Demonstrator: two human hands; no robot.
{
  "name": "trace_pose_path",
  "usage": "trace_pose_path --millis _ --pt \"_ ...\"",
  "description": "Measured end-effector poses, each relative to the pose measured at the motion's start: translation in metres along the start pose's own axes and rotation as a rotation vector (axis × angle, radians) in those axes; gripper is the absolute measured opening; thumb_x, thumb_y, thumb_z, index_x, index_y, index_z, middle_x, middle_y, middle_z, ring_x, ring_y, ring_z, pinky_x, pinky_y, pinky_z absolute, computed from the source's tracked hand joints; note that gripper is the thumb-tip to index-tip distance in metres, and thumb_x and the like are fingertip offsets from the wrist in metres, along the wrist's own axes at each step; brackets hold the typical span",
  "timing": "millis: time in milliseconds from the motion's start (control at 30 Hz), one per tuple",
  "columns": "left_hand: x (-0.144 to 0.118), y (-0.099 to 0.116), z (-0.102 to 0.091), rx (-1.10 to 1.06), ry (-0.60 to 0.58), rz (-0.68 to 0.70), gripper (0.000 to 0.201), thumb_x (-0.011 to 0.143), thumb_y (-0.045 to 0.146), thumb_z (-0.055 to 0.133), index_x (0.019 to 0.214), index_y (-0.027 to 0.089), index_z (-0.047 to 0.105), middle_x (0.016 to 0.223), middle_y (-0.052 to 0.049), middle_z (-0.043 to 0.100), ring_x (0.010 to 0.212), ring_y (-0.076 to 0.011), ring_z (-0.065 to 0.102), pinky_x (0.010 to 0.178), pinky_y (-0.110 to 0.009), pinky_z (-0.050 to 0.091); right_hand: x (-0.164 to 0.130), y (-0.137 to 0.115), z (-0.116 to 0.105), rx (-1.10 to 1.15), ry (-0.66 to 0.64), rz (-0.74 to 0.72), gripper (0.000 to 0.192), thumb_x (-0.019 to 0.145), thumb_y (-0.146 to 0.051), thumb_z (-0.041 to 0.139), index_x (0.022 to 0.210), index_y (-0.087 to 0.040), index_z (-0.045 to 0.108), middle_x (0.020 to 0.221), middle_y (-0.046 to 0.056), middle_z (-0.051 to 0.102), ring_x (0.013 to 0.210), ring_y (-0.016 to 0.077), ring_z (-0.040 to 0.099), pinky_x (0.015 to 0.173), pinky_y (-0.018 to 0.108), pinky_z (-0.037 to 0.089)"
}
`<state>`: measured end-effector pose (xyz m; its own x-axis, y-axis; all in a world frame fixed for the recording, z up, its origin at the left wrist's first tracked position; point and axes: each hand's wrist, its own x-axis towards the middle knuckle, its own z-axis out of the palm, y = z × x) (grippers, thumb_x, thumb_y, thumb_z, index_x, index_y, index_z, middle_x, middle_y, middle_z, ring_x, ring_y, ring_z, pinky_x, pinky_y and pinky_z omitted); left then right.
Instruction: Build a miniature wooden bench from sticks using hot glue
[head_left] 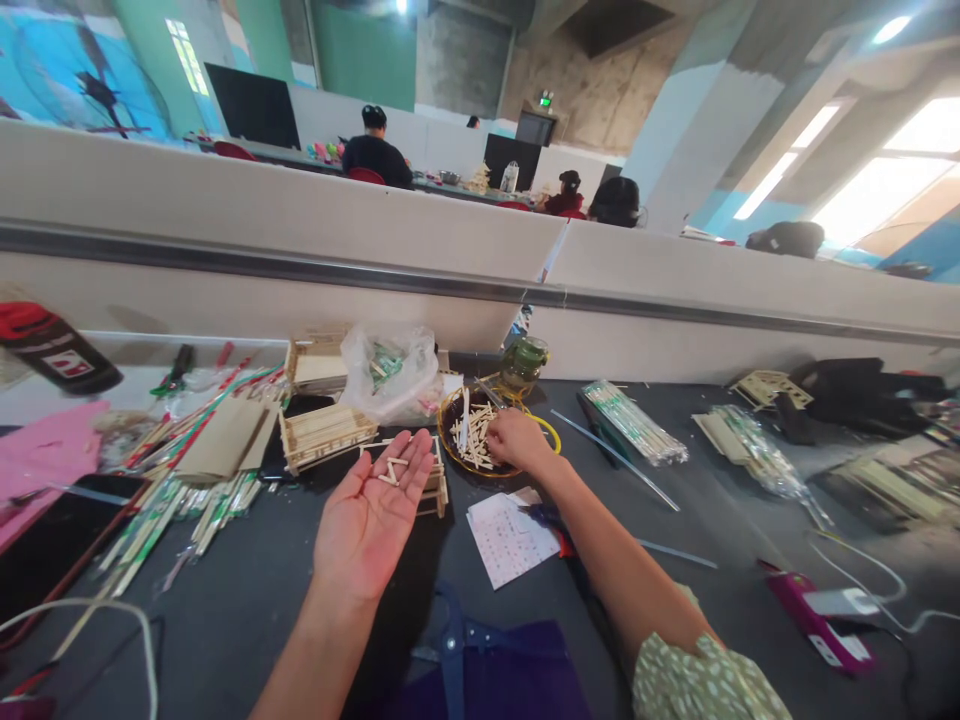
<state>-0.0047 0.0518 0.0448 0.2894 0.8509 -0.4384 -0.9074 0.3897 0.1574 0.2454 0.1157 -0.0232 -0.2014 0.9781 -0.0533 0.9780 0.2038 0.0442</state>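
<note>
My left hand point(367, 525) is palm up, slightly cupped, its fingers stretched out. It holds a few short wooden sticks point(391, 473), which lie loose across the fingers. My right hand point(517, 440) reaches into a round brown basket point(450, 455) full of similar cut sticks point(474, 440). Its fingers are closed and point down among them, so whatever is between the fingertips is hidden. A white strip point(465, 420) stands in the basket. Small wooden frames point(326, 435) sit behind and beside my left hand. Below my right wrist lies a printed paper sheet point(510, 540).
Behind the basket stands a green glass jar point(525, 362), with a plastic bag point(390, 375) to its left. Wrapped stick bundles point(634, 420) lie right. Dark blue scissors point(454, 645) rest near the front edge. A phone point(64, 545) lies left. Several people sit beyond the low partition point(300, 225).
</note>
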Motion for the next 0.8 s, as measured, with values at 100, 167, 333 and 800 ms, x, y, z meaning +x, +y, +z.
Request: trace_pose_path --millis 100,167,333,800 --pt "0.002 0.002 -0.001 -0.012 0.042 0.015 0.034 0.098 0.021 0.033 0.116 0.004 0.056 0.126 -0.028 0.059 0.120 -0.0352 0.058 0.081 -0.047 0.060 -0.008 0.015 -0.013 0.053 0.028 0.069 0.029 0.093 -0.025 0.044 0.094 -0.016 0.071 0.097 0.009 0.069 0.092 0.0189 0.060 0.075 0.025 0.041" --pt "0.004 0.003 -0.002 -0.005 0.088 0.022 0.029 0.098 0.021 0.034 0.102 0.006 0.059 0.120 -0.026 0.062 0.114 -0.0335 0.062 0.078 -0.046 0.061 -0.012 0.023 -0.018 0.090 0.025 0.083 0.028 0.094 -0.027 0.044 0.097 -0.018 0.070 0.099 0.006 0.069 0.091 0.0162 0.061 0.073 0.023 0.041" --pt "0.007 0.001 -0.002 0.029 0.151 0.026 0.028 0.097 0.019 0.035 0.092 0.009 0.060 0.095 -0.016 0.068 0.087 -0.0239 0.071 0.071 -0.042 0.062 -0.018 0.027 -0.017 0.133 -0.043 0.030 0.022 0.093 -0.029 0.051 0.093 -0.025 0.073 0.095 0.000 0.070 0.088 0.0118 0.061 0.074 0.018 0.040" --pt "0.006 0.001 -0.003 0.010 0.050 0.006 0.045 0.099 0.018 0.031 0.139 0.003 0.042 0.123 -0.025 0.063 0.119 -0.0318 0.059 0.085 -0.043 0.060 0.014 -0.011 0.004 -0.098 -0.099 0.043 0.022 0.086 -0.011 0.052 0.091 -0.006 0.073 0.097 0.020 0.071 0.096 0.0265 0.062 0.083 0.032 0.045"
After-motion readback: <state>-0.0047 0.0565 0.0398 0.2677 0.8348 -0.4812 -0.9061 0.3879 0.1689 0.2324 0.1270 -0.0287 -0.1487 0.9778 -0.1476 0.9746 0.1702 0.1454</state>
